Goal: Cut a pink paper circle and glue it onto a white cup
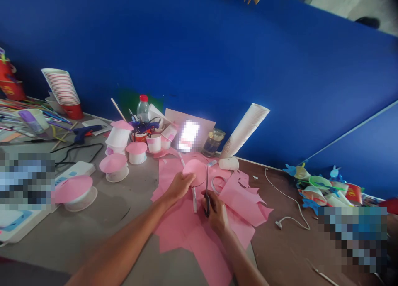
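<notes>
Far to the left of the left hand, a tall stack of white paper cups (pixel 61 87) leans inside a red cup, beside a heap of colored straws and pens (pixel 27 116). Nearer that hand, a blue-handled glue gun (pixel 83 132) lies on the gray tabletop (pixel 133 203) with its black cord. Between the glue gun and the hand stand several white paper cups capped with pink paper cones (pixel 113 163), the closest just up and left of the left hand.

The left hand (pixel 179 185) is closed in a pinch on the lower left edge of a round pink paper disc (pixel 195 172), which it holds up off the table. Just right of it, the right hand (pixel 216 211) is closed around a pair of scissors (pixel 207 194), its blades pointing up beside the disc's right edge. Pink paper sheets and offcuts (pixel 189 232) spread under both hands.

Beyond the hands stand a clear plastic bottle with a red cap (pixel 143 109) and a glass jar (pixel 213 143). Up and right of the right hand, white paper cups (pixel 244 130) lie stacked and tilted. Further right, a white cable (pixel 289 199) curls on the brown tabletop, near a heap of decorated paper-cup crafts (pixel 314 192).
</notes>
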`<state>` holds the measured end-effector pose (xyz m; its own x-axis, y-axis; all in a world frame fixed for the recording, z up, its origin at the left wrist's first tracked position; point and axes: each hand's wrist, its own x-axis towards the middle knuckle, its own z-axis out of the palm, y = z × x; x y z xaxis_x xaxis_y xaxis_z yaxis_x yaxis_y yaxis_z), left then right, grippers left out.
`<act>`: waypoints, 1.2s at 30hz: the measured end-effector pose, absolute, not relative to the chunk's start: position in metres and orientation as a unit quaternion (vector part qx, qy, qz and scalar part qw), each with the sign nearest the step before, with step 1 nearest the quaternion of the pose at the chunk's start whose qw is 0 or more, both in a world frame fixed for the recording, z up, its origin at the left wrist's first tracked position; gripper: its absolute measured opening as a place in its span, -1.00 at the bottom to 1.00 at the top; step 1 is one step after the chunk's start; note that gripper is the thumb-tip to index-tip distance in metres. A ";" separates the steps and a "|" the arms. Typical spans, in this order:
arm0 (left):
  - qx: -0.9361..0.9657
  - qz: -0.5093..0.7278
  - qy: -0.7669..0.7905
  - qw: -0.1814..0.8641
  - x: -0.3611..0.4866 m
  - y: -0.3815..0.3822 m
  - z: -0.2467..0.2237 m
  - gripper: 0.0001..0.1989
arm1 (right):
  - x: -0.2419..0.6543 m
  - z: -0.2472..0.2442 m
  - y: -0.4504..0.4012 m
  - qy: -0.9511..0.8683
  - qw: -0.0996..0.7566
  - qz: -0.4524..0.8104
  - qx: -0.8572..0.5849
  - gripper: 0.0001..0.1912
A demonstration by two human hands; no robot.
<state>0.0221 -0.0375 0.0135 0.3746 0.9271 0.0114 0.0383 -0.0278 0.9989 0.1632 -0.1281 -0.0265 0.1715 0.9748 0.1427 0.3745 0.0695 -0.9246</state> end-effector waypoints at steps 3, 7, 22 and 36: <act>0.606 0.383 0.394 0.575 0.020 -0.038 0.016 -0.64 | 0.163 -0.028 -0.128 -0.561 0.473 0.322 -0.598 -0.71; 0.610 0.379 0.400 0.569 0.020 -0.037 0.015 -0.65 | 0.162 -0.028 -0.129 -0.562 0.477 0.323 -0.594 -0.73; 0.635 0.363 0.392 0.557 0.013 -0.027 0.012 -0.66 | 0.161 -0.027 -0.129 -0.569 0.479 0.325 -0.584 -0.79; 0.627 0.375 0.385 0.564 0.011 -0.025 0.013 -0.61 | 0.161 -0.025 -0.128 -0.557 0.487 0.342 -0.578 -0.82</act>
